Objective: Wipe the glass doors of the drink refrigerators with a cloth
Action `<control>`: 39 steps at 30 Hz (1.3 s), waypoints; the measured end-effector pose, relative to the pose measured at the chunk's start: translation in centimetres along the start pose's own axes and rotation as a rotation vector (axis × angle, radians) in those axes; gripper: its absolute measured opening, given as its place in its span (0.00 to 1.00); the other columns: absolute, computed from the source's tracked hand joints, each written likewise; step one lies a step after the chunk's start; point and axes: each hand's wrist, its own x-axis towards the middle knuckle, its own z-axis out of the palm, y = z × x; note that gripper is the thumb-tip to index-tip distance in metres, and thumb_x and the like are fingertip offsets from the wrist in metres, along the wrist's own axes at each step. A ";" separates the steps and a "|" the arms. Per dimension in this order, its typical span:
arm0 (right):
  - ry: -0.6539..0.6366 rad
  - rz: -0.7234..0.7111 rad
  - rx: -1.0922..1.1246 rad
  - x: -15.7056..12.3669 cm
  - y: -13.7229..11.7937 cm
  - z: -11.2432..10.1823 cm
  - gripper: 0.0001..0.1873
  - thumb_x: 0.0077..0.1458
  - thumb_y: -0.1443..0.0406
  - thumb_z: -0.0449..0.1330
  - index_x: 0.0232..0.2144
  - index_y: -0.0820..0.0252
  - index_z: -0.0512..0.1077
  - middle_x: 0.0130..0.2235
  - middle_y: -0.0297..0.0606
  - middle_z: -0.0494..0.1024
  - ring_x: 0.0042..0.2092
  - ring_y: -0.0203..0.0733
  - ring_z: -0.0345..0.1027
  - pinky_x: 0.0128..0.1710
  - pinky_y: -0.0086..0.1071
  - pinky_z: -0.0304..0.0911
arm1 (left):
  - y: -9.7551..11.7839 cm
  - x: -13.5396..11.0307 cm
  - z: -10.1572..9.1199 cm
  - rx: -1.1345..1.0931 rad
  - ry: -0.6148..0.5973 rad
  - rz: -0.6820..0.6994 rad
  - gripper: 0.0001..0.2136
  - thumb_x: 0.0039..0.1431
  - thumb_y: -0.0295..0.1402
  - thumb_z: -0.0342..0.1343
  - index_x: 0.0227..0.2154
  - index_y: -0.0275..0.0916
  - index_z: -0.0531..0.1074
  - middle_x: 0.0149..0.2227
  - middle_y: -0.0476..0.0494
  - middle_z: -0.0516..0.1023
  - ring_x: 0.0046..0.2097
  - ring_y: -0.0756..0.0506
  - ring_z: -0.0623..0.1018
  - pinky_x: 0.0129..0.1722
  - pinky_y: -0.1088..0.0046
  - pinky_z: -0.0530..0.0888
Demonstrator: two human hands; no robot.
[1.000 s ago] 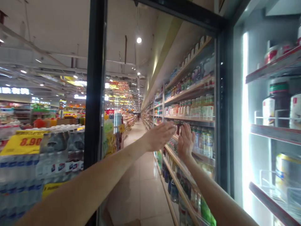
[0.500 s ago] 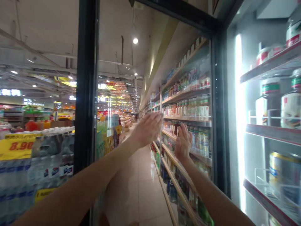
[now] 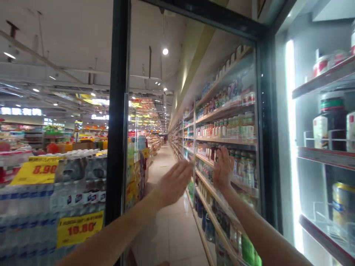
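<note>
An open glass cooler door in a black frame stands ahead of me. My right hand lies flat against its glass, fingers up and spread. My left hand hangs open in the air just short of the glass, fingers stretched out, holding nothing. Through the glass I see a long supermarket aisle with bottle-lined shelves.
The lit cooler interior at the right holds bottles and cans on wire-fronted shelves. Stacked packs of water bottles with yellow price signs stand at the left. The tiled aisle floor runs ahead.
My left hand has dropped lower and drawn back from the glass. My right hand stays flat on the door. The view has shifted slightly to the left.
</note>
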 end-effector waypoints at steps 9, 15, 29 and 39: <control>0.012 -0.001 -0.017 -0.1 0.1 0.2 0.27 0.59 0.63 0.42 0.60 0.59 0.57 0.60 0.48 0.62 0.64 0.47 0.50 0.60 0.50 0.44 | 0.1 -5.1 -0.7 0.037 0.138 -0.459 0.24 0.59 0.33 0.48 0.58 0.31 0.58 0.61 0.34 0.61 0.66 0.38 0.49 0.63 0.56 0.55; 0.036 -0.016 -0.007 0.0 0.3 0.1 0.27 0.60 0.63 0.43 0.61 0.59 0.56 0.60 0.49 0.62 0.63 0.48 0.51 0.60 0.53 0.44 | 3.0 -9.5 -0.3 0.000 0.132 -0.406 0.25 0.59 0.32 0.48 0.60 0.34 0.55 0.60 0.36 0.63 0.67 0.41 0.49 0.64 0.58 0.51; -0.133 -0.308 0.297 -1.1 -15.4 -0.2 0.21 0.57 0.63 0.51 0.53 0.52 0.64 0.56 0.42 0.67 0.63 0.45 0.52 0.63 0.50 0.38 | 0.0 -5.5 -1.7 -0.154 0.160 -0.442 0.37 0.58 0.37 0.49 0.64 0.29 0.36 0.65 0.27 0.48 0.66 0.37 0.48 0.62 0.51 0.54; 0.153 0.104 -0.003 3.8 0.4 -1.5 0.14 0.56 0.64 0.49 0.42 0.58 0.70 0.59 0.48 0.63 0.61 0.51 0.53 0.57 0.51 0.51 | 0.5 -5.3 -1.5 -0.008 0.189 -0.553 0.33 0.59 0.32 0.49 0.64 0.34 0.41 0.65 0.31 0.51 0.66 0.39 0.50 0.62 0.55 0.56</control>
